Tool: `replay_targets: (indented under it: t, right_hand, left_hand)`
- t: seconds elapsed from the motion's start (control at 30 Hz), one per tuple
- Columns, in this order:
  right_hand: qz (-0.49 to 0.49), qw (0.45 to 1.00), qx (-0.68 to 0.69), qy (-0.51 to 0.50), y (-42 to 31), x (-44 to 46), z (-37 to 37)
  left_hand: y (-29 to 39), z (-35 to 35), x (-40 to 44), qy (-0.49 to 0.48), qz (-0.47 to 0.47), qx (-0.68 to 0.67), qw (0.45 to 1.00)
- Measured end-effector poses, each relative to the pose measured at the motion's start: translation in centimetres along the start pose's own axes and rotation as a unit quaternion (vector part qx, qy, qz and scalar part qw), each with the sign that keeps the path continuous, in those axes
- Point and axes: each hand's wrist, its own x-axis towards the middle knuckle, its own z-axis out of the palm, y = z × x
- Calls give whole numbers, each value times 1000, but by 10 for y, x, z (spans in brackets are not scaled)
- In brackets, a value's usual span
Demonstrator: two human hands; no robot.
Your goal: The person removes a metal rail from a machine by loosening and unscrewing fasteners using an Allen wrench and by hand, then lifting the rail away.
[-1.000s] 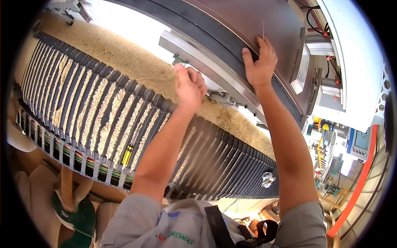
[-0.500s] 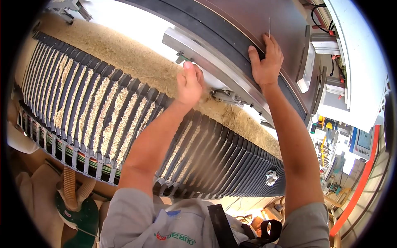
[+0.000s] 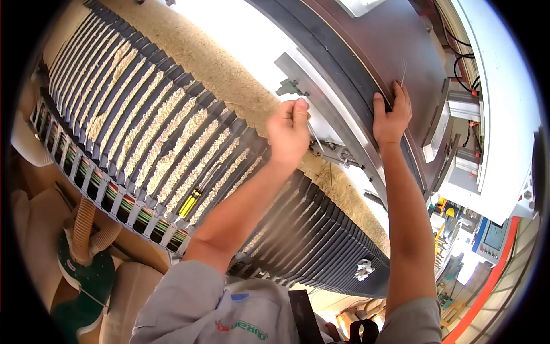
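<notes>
My left hand (image 3: 289,132) is closed in a fist, thumb on top, beside a metal rail (image 3: 338,109). A thin metal rod (image 3: 315,139) sticks out below the fist and seems to be held in it; its kind is unclear. My right hand (image 3: 393,121) rests across the edge of a brown panel (image 3: 366,43), thumb apart from the fingers. A thin straight wire-like piece (image 3: 403,73) rises by its fingertips; whether the fingers touch it is unclear. Near my left hand, a small metal fitting (image 3: 335,152) sits under the rail.
A long black cable chain (image 3: 321,229) covered in wood chips crosses below my arms. A yellow-and-black handled screwdriver (image 3: 190,203) lies on it. A green machine with hoses (image 3: 86,269) stands lower left. A control screen (image 3: 494,236) and a red bar (image 3: 487,281) are at right.
The view has shifted, so both hands appear further right. The rod below my left fist now shows. The screwdriver on the cable chain has come out from behind my left arm.
</notes>
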Motion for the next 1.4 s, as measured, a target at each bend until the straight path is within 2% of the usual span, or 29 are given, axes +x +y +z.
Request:
replay_targets:
  t: [0.07, 0.17, 0.2, 0.83, 0.93, 1.03, 1.23, 1.33, 1.4]
  right_hand:
    - [6, 1000, 4, -3, 1, -1, 1]
    - [6, 1000, 2, -4, 0, -1, 0]
    - [1, 1000, 5, -2, 1, -2, 1]
    - [0, 1000, 4, -3, 1, 1, 0]
    - [3, 1000, 3, -3, 0, 0, 0]
    - [7, 1000, 4, -2, -2, 2, -1]
    - [4, 1000, -1, -3, -2, -2, -3]
    - [4, 1000, 6, -1, -3, 0, -3]
    - [3, 1000, 7, 0, -3, 1, -2]
  left_hand:
    - [31, 4, -7, 6, -117, -92, 989]
    - [59, 1, 2, 57, -223, -215, 949]
    - [61, -1, 7, 68, -244, -207, 945]
    - [59, -7, 26, 41, -231, -148, 961]
    - [22, -3, 25, 55, -27, -22, 998]
    - [7, -6, 29, 41, 58, 55, 996]
    - [46, 0, 27, 53, -169, -106, 978]
    - [36, 4, 26, 62, -130, -80, 986]
    - [23, 3, 25, 57, -52, -85, 993]
